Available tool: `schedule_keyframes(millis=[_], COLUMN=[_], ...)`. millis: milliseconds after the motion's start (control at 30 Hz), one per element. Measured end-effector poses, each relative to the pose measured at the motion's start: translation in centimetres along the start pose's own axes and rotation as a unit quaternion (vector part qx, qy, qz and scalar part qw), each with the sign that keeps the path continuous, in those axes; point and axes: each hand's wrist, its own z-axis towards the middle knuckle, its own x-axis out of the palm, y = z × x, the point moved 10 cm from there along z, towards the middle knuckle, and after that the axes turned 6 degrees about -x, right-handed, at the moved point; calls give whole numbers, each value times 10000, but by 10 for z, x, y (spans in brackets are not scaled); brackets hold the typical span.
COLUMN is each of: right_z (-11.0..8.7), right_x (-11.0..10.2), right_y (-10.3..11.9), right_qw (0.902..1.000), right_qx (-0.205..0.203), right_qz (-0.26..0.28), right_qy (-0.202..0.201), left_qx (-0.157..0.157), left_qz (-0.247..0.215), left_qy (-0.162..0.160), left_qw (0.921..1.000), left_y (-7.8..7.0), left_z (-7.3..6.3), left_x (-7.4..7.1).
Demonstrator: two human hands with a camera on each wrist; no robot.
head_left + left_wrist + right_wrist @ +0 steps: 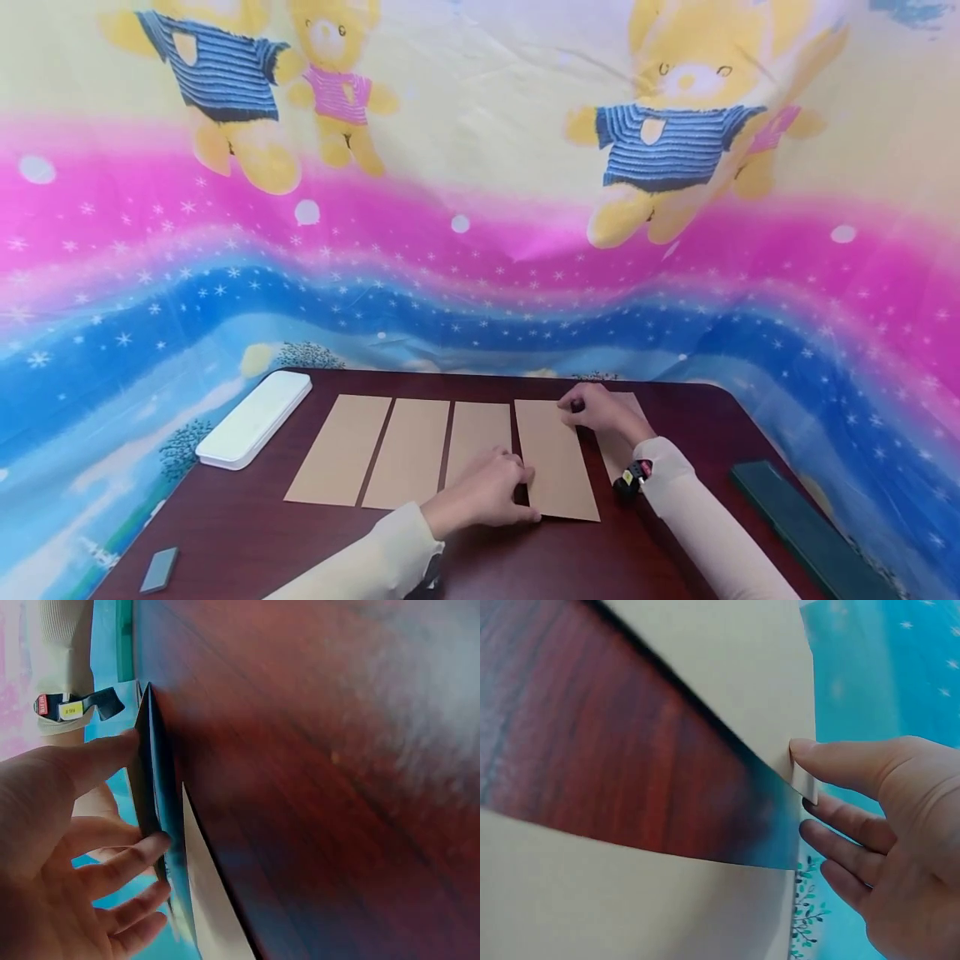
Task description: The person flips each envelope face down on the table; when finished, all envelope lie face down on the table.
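Tan rectangular kraft-paper pieces lie side by side in a row. My left hand [483, 492] holds the lower left of one piece [555, 467], with its thumb at the bottom edge and its fingers along the left edge. In the left wrist view, that piece [142, 780] shows edge-on at the thumb and fingertips. At its top right corner, my right hand [603, 412] pinches the same piece. The right wrist view shows the thumb on the face of that corner [742, 667], a finger behind. My right forearm partly covers the rightmost piece [617, 450].
Left of the pinched piece lie more kraft-paper pieces [341, 450]. A white case [255, 421] lies at the far left, and a small grey-blue block [159, 570] near the front left. Along the right edge is a long dark green case [810, 529]. A printed curtain [480, 275] hangs behind the table.
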Motion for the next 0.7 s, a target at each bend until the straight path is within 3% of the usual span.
schedule_keyframes(millis=[167, 467, 567, 700], right_z=[-6, -7, -10, -20], right_x=[8, 4, -6, -33], right_y=[-5, -1, -9, -38], right_qw=[9993, 9976, 9965, 9975], right_qx=[102, -147, -89, 364], right_qz=[-359, -669, -829, -583], right_qy=[44, -53, -110, -153], left_qx=[-24, -125, -207, -285], left_qz=[142, 336, 316, -10], left_qy=[-2, 102, 150, 171], left_qw=[9999, 9993, 9992, 9994], left_y=[0, 1, 2, 1], left_z=[2, 3, 4, 8], left_x=[6, 9, 9, 8])
